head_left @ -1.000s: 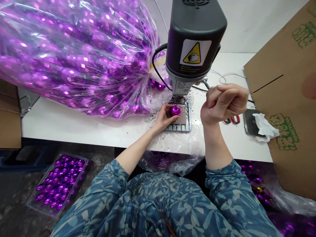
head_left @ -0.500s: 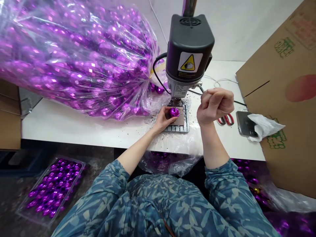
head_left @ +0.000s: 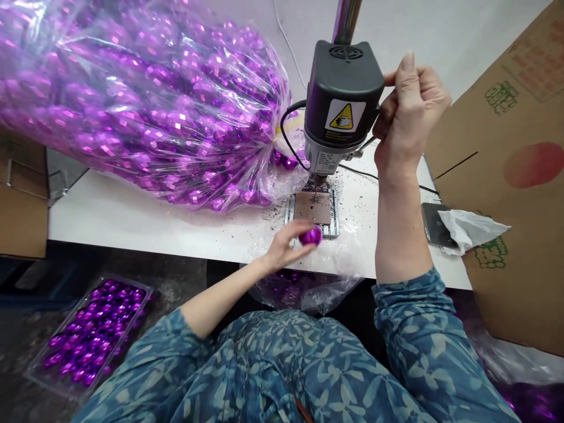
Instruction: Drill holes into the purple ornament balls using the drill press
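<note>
1. Pinching the glossy purple bauble (head_left: 311,236), my left hand (head_left: 284,247) has it at the near edge of the drill-press base (head_left: 333,230).
2. My right hand (head_left: 409,108) curls beside the motor housing (head_left: 343,76); I can't tell whether it grips the lever (head_left: 369,142).
3. A loosened pinch could let the slick bauble roll off the table (head_left: 176,235).

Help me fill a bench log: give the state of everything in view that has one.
Shiny round purple ball: held in left hand.
Black drill press: whether running, unclear.
Thin rectangular brown board: lying flat, speckled.
Large clear plastic bag: bulging, gathered at neck.
Rectangular clear plastic tub: filled with purple balls.
White tissue: crumpled.
</note>
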`<state>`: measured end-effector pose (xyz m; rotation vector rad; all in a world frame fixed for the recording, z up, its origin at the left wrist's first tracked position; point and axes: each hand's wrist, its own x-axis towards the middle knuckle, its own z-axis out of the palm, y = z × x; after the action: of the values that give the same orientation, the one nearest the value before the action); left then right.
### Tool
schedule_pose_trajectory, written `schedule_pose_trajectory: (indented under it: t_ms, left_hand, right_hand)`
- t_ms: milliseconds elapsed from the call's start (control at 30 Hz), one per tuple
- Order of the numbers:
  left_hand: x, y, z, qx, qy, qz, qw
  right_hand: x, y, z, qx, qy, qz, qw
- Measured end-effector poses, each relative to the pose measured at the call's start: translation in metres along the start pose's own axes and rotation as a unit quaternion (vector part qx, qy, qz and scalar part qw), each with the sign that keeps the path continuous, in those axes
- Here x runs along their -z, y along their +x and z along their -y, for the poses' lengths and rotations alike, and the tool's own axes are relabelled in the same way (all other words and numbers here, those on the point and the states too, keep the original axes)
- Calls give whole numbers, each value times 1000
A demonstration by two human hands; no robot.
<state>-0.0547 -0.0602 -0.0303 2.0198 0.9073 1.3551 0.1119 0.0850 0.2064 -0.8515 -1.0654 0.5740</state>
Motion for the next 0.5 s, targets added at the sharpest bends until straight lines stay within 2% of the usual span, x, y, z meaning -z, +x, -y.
schedule_pose_trajectory:
  t_ms: [67, 100, 167, 233, 267, 333, 400, 433, 500]
  left_hand:
    - [11, -45, -13, -87, 28, 116, 989]
    - [15, -67, -18, -107, 52, 172, 978]
    - [23, -103, -22, -92, 104, 251, 958]
    - [29, -120, -21, -92, 144, 273, 947]
    - [33, -119, -19, -112, 158, 256, 947]
    - [41, -96, -9, -167, 177, 165, 956]
    - [51, -48, 5, -179, 195, 39, 964]
    - [55, -18, 14, -157, 205, -12, 966]
    - [62, 50, 34, -44, 250, -48, 966]
  right_hand:
    - [0, -2, 0, 11, 7, -3, 1000]
    - [0, -2, -1, 16, 10, -5, 1000]
    - [0, -1, -2, 22, 16, -9, 1000]
    - [0, 0, -2, 25, 20, -12, 999]
    - [1, 0, -1, 26, 21, -11, 999]
    - [3, -2, 2, 30, 22, -5, 999]
    - [5, -6, 7, 33, 22, 3, 999]
    - [5, -8, 10, 35, 23, 7, 999]
    - [6, -11, 13, 36, 22, 5, 999]
